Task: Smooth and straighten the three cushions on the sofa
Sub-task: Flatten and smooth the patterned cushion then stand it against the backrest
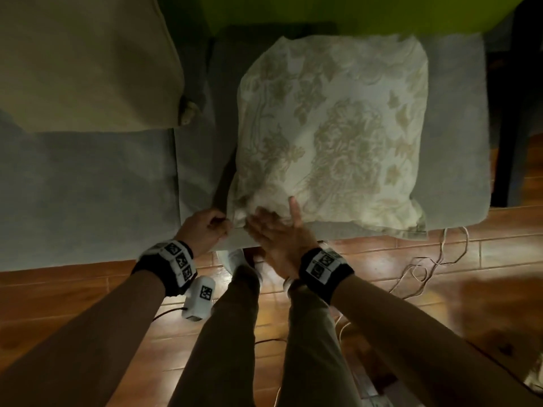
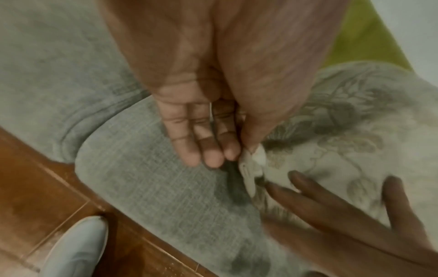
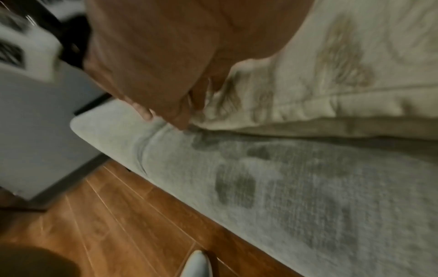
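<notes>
A cream cushion with a beige floral pattern (image 1: pixel 332 127) lies flat on the grey sofa seat (image 1: pixel 88 195). My left hand (image 1: pixel 226 224) pinches the cushion's near left corner; in the left wrist view the thumb and fingers (image 2: pixel 232 151) close on that corner of the floral cushion (image 2: pixel 343 146). My right hand (image 1: pixel 273 221) lies flat on the cushion just right of that corner, thumb stretched out. The right wrist view is blurred and shows my right hand (image 3: pixel 175 116) at the floral cushion's (image 3: pixel 331 78) edge. A plain beige cushion (image 1: pixel 88 63) sits at the back left.
A green surface (image 1: pixel 323 10) runs behind the sofa. The seat's front edge (image 3: pixel 189 196) meets a wooden floor (image 1: pixel 440 289). Thin cords (image 1: pixel 426 259) trail on the floor at the right. My legs and pale shoes (image 2: pixel 78 247) stand against the sofa. Dark furniture (image 1: pixel 517 113) flanks the right.
</notes>
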### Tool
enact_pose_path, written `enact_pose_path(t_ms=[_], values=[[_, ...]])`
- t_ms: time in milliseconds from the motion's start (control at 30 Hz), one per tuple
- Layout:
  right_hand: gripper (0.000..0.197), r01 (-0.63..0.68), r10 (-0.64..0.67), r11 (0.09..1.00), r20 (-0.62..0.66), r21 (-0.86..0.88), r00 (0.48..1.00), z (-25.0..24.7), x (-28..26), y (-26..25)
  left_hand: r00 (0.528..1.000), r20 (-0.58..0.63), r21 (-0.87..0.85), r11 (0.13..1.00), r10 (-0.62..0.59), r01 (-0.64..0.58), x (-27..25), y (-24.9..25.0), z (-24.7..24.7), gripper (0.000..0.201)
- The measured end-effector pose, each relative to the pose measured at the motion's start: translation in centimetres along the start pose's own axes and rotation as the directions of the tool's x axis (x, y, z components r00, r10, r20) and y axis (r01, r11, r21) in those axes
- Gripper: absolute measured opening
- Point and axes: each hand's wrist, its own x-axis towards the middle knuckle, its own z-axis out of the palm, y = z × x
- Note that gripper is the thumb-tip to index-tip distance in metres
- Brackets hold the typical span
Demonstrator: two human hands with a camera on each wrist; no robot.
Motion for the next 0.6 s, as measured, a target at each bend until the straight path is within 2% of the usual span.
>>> enact_pose_path(t_ms=[33,67,100,133,167,200,233,267,300,333,367,400,433,500,533,600], values=[[0.065,0.103,-0.103,0.995,0.014,0.002,0.995,-0.8,-1.2,0.4,1.000,-0.014,0.069,0.997,0.018,-0.017,-0.2,0.6,-0.1,0.018],[0.063,0.167,-0.167,0.986,-0.026,0.024,0.986,-1.5,-2.6,1.0,0.997,-0.057,0.112,0.993,0.045,-0.038,-0.4,1.4,-0.3,0.018],[0.060,0.168,-0.153,0.982,-0.162,0.087,0.975,-2.2,-4.1,1.6,0.990,-0.117,0.129,0.989,0.084,-0.069,-0.7,2.6,-0.3,0.024],[0.057,0.111,-0.038,0.976,-0.356,0.186,0.934,-2.7,-5.5,2.3,0.967,-0.195,0.145,0.980,0.163,-0.136,-1.0,3.9,-0.2,0.033],[0.055,0.026,0.146,0.952,-0.531,0.304,0.834,-2.9,-6.6,3.6,0.916,-0.292,0.192,0.955,0.275,-0.226,-1.4,5.8,-0.2,0.042],[0.055,-0.059,0.339,0.904,-0.626,0.424,0.702,-3.1,-7.4,5.5,0.841,-0.367,0.263,0.912,0.396,-0.315,-1.5,8.0,0.0,0.051],[0.057,-0.131,0.494,0.840,-0.641,0.527,0.587,-3.1,-7.8,7.9,0.770,-0.397,0.333,0.860,0.500,-0.388,-1.5,10.2,0.2,0.057],[0.059,-0.202,0.607,0.774,-0.613,0.600,0.506,-3.5,-8.2,10.7,0.711,-0.380,0.404,0.798,0.591,-0.448,-1.2,12.9,0.7,0.061],[0.061,-0.269,0.688,0.710,-0.560,0.651,0.462,-3.9,-8.1,13.5,0.660,-0.330,0.496,0.719,0.675,-0.488,-0.6,15.5,1.4,0.063],[0.064,-0.316,0.737,0.660,-0.506,0.682,0.448,-4.1,-7.8,16.1,0.614,-0.256,0.600,0.621,0.746,-0.505,0.3,18.0,2.5,0.066],[0.065,-0.351,0.756,0.635,-0.462,0.688,0.463,-4.2,-7.0,18.3,0.590,-0.183,0.683,0.533,0.786,-0.498,1.6,20.0,3.6,0.068],[0.066,-0.368,0.751,0.634,-0.429,0.680,0.502,-4.0,-6.2,19.9,0.606,-0.141,0.735,0.493,0.783,-0.466,3.1,21.6,4.5,0.071],[0.066,-0.377,0.733,0.645,-0.398,0.665,0.552,-3.4,-5.2,21.2,0.662,-0.130,0.757,0.505,0.738,-0.415,4.6,22.6,5.2,0.073],[0.069,-0.391,0.700,0.649,-0.310,0.653,0.643,-1.7,-3.9,23.0,0.793,-0.165,0.736,0.609,0.587,-0.298,7.7,22.6,5.7,0.078],[0.071,-0.393,0.689,0.636,-0.259,0.664,0.677,-0.7,-3.7,23.6,0.835,-0.173,0.721,0.645,0.523,-0.255,8.7,21.8,5.9,0.080],[0.074,-0.393,0.660,0.622,-0.183,0.677,0.729,1.3,-3.7,24.4,0.849,-0.174,0.751,0.625,0.498,-0.213,9.7,20.3,6.5,0.084]])
